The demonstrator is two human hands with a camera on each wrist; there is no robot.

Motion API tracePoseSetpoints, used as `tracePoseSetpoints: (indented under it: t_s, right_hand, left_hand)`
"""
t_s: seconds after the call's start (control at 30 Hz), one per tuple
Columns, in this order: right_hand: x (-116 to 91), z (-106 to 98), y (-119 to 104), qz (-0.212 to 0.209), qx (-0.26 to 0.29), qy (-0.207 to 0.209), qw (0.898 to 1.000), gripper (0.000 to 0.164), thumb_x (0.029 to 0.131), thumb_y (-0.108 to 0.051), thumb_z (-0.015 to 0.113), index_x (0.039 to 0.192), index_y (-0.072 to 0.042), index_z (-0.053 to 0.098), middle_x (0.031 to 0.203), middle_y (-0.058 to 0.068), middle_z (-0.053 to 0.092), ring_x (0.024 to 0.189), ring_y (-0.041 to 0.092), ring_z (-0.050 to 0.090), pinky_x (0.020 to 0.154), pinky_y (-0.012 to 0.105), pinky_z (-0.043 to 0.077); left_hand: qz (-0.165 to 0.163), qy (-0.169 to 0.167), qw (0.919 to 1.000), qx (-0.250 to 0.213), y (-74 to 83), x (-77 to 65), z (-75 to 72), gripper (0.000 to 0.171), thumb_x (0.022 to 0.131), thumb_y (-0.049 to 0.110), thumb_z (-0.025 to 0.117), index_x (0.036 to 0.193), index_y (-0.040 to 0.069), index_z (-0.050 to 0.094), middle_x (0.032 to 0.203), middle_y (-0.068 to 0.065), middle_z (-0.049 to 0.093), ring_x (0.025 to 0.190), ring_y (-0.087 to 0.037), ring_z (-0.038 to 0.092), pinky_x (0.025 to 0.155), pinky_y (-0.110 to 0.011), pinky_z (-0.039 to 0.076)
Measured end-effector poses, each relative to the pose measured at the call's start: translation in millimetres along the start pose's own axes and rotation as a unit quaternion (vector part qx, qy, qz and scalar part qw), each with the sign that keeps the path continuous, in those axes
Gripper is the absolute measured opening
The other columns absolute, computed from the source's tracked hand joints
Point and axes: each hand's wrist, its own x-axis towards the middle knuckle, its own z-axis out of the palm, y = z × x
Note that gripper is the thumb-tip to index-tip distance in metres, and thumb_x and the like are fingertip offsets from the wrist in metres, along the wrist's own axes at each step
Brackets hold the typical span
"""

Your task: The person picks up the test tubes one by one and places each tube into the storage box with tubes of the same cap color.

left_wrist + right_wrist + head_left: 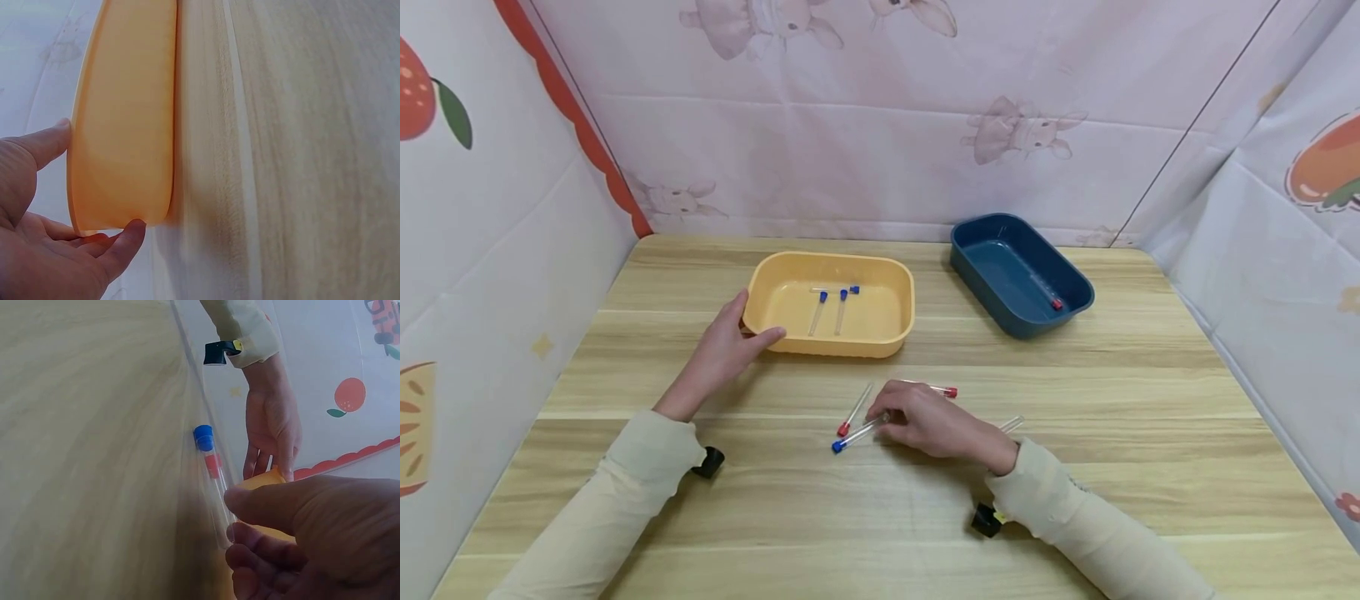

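My left hand [722, 346] holds the left front corner of a yellow plastic bin [880, 343], thumb at the rim and fingers against the end wall [119, 156]. Inside that bin lie several clear test tubes with blue caps [841, 312]. Over the tabletop, my right hand [928, 421] pinches the clear end of a blue-capped test tube [857, 435] between thumb and fingers; the blue cap [204, 437] points away from the hand. Just beside it lies a red-capped tube [854, 410]. Another red-capped tube [943, 390] lies beyond the right hand, partly covered by it.
A dark blue bin [977, 283] stands at the back right, with a red-capped tube [1056, 304] inside. Near the right wrist lies a clear tube [1012, 424], its other end hidden by the arm. Printed cloth walls border the wooden table [1150, 400].
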Motion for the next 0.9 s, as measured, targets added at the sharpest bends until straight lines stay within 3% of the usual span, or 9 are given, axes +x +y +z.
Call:
tracePoseSetpoints:
  t_s: [0.2,0.33,0.67,0.9]
  right_hand:
    - [-4,4,3,-0.039,-0.023,0.009,0.999,0.009,0.095,-0.008,0.075,0.103,-0.011,0.078,0.098,-0.003,0.068,0.089,0.012,0.061,0.08,0.026,0.052]
    - [-8,6,4,-0.041,-0.025,0.014,0.999,0.009,0.095,-0.008,0.076,0.101,-0.013,0.079,0.094,-0.006,0.067,0.087,0.009,0.06,0.077,0.023,0.051]
    - [-23,7,1,-0.018,-0.026,0.02,0.999,0.007,0.095,-0.007,0.075,0.099,-0.011,0.079,0.092,-0.008,0.068,0.085,0.003,0.06,0.077,0.023,0.053]
    - [-30,5,-4,0.044,-0.027,0.015,0.999,0.006,0.094,-0.009,0.076,0.099,-0.011,0.078,0.089,-0.009,0.067,0.081,0.006,0.059,0.073,0.024,0.053]
  left_hand:
    - [-0.017,-0.011,0.9998,-0.002,1.6,-0.9,-1.4,0.093,0.102,0.029,0.069,0.162,-0.007,0.007,0.156,-0.033,0.031,0.133,-0.041,0.049,0.107,-0.052,0.047]
    - [-0.018,-0.015,0.9997,-0.009,1.6,-0.8,-2.8,0.096,0.102,0.028,0.069,0.162,-0.007,0.003,0.159,-0.034,0.027,0.136,-0.042,0.048,0.108,-0.052,0.046]
    - [-0.025,-0.019,0.9995,-0.007,0.9,-0.5,-3.1,0.095,0.102,0.027,0.068,0.162,-0.007,0.002,0.159,-0.034,0.026,0.137,-0.043,0.046,0.108,-0.053,0.046]
    - [-0.029,-0.021,0.9993,-0.01,1.3,-0.7,-4.2,0.096,0.102,0.028,0.068,0.162,-0.006,0.001,0.161,-0.034,0.023,0.139,-0.043,0.044,0.109,-0.053,0.045]
